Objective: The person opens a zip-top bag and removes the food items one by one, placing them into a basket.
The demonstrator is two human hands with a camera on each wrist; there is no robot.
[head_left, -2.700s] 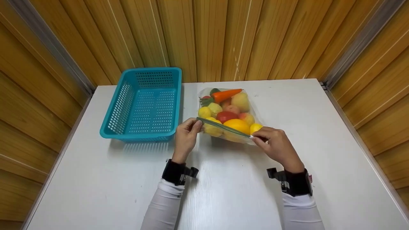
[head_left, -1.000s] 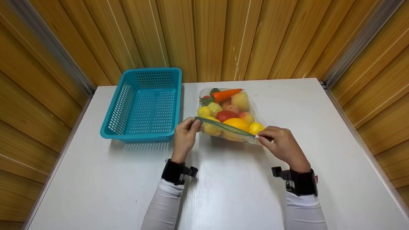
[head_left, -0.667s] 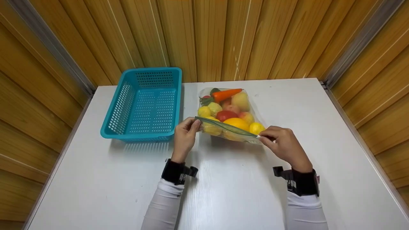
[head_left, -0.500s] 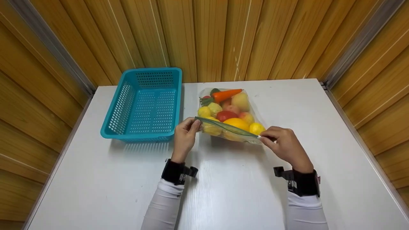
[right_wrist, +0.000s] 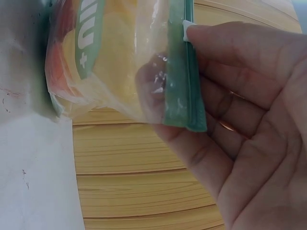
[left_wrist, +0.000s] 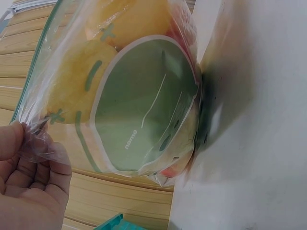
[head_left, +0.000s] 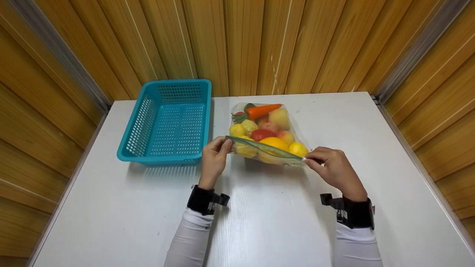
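Note:
A clear slider zip bag point(head_left: 291, 122) filled with fruit and vegetables lies on the white table. Inside show an orange carrot point(head_left: 261, 111) and several yellow, red and green pieces. My left hand point(head_left: 214, 159) pinches the bag's left top corner; in the left wrist view the plastic bunches between thumb and fingers. Along the mouth runs a green zip strip point(head_left: 261, 145). My right hand point(head_left: 332, 168) pinches its white slider point(right_wrist: 187, 30) near the strip's right end. In the right wrist view the thumb presses the slider, with fingers behind the bag. A green label point(left_wrist: 144, 105) hides some contents.
Left of the bag stands a blue-green perforated plastic basket point(head_left: 178, 126), close to my left hand. The white table point(head_left: 259, 222) meets a wood-panelled wall point(head_left: 241, 44) behind, with more panels on both sides.
My right hand has moved to the right with the slider, toward the zip strip's right end. My left hand stays at the left corner, and the bag lies nearly in place.

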